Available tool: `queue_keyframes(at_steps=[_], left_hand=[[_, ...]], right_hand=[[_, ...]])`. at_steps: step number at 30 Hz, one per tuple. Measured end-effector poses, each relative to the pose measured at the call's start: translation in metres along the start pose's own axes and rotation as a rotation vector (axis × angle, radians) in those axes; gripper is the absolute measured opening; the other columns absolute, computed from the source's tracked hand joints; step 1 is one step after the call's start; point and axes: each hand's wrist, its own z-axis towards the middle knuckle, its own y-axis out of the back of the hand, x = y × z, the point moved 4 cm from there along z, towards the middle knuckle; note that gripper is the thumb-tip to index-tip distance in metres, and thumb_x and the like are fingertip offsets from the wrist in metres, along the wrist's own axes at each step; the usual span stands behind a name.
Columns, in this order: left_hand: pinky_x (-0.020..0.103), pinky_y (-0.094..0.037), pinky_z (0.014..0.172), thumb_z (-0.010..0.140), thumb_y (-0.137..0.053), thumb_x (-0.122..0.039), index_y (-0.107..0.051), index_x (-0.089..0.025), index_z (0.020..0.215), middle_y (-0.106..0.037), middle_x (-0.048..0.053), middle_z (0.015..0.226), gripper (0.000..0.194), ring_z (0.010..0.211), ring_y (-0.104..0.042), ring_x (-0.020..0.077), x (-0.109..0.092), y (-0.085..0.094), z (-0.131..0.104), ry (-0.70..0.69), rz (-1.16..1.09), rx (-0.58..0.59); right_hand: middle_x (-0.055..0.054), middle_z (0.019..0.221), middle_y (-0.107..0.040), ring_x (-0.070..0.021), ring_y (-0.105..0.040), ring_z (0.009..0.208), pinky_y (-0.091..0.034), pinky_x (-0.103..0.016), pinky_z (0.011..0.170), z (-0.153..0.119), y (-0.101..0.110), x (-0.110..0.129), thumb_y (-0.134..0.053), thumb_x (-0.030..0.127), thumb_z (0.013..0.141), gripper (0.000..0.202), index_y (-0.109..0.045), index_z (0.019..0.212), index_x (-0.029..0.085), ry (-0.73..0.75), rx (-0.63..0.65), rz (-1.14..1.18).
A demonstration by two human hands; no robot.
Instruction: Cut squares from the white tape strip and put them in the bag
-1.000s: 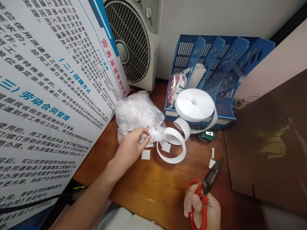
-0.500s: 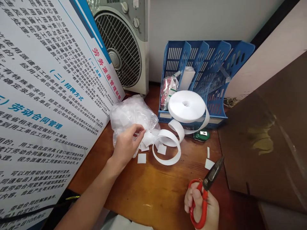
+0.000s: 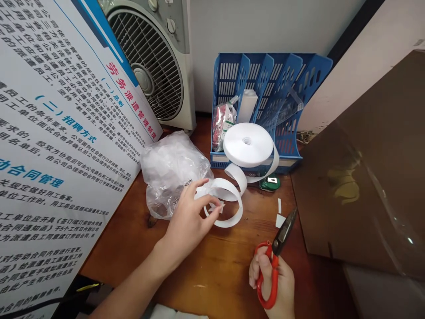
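My left hand is over the table, its thumb and index finger pinched on a small white square, partly hidden by the fingertips. Just beyond the hand, a white strip lies in loose loops, running back to a white roll. A clear plastic bag of white pieces is behind and left of my left hand. My right hand grips red-handled scissors, whose dark blades point up and right. Near their tip lie a white scrap and a narrow sliver.
Behind the roll stands a blue file rack holding packets and a white box. A green tape measure is at its foot. A fan stands at the back left, a printed board on the left, and a brown panel at the right.
My left hand has moved from the bag's edge toward the strip loops, and its thumb and index finger now pinch a white square. The view has shifted slightly; my right hand still holds the scissors.
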Motion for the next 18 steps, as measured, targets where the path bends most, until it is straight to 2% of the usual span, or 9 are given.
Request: queue_keyframes(at_steps=[4,8,11,14,18], left_hand=[[0.04,-0.057,0.085,0.09,-0.065,-0.018,-0.071,-0.022,0.085,-0.059,0.009,0.133,0.009,0.111,-0.065,0.0285,0.015,-0.016,0.008,-0.015,0.059,0.045],[0.036,-0.057,0.076,0.089,-0.063,-0.012,-0.07,-0.02,0.088,-0.065,0.009,0.122,0.01,0.089,-0.071,0.0225,0.026,-0.028,0.008,-0.037,0.047,0.01],[0.034,-0.057,0.08,0.091,-0.06,-0.011,-0.069,-0.019,0.091,-0.066,0.01,0.116,0.012,0.094,-0.07,0.0208,0.03,-0.029,0.007,-0.083,-0.007,-0.032],[0.033,-0.056,0.089,0.094,-0.059,-0.011,-0.068,-0.02,0.093,-0.068,0.009,0.114,0.013,0.103,-0.068,0.0197,0.029,-0.022,0.005,-0.14,-0.074,-0.08],[0.034,-0.057,0.093,0.093,-0.063,-0.012,-0.068,-0.02,0.095,-0.073,0.008,0.106,0.01,0.103,-0.069,0.0197,0.029,-0.009,-0.008,-0.18,-0.139,-0.171]], right_hand=[[0.006,0.045,-0.05,-0.0114,-0.046,0.035,-0.035,-0.02,0.035,0.001,0.002,0.0,-0.073,0.047,0.084,0.033,-0.057,0.077,0.02,0.015,0.011,-0.033],[0.005,0.042,-0.05,-0.0103,-0.046,0.034,-0.036,-0.02,0.036,-0.002,-0.004,0.004,-0.074,0.05,0.084,0.037,-0.056,0.072,0.019,0.006,0.027,-0.079],[-0.001,0.053,-0.063,-0.0091,-0.049,0.035,-0.036,-0.019,0.036,-0.005,-0.021,0.008,-0.073,0.053,0.083,0.041,-0.056,0.071,0.017,-0.005,0.07,-0.14],[-0.012,0.081,-0.076,-0.01,-0.055,0.041,-0.037,-0.02,0.037,-0.005,-0.048,0.014,-0.071,0.053,0.084,0.041,-0.058,0.073,0.016,0.036,0.15,-0.171],[-0.009,0.07,-0.074,-0.0073,-0.046,0.037,-0.034,-0.02,0.037,0.005,-0.066,0.017,-0.067,0.054,0.087,0.042,-0.069,0.086,0.012,-0.005,0.103,-0.21]])
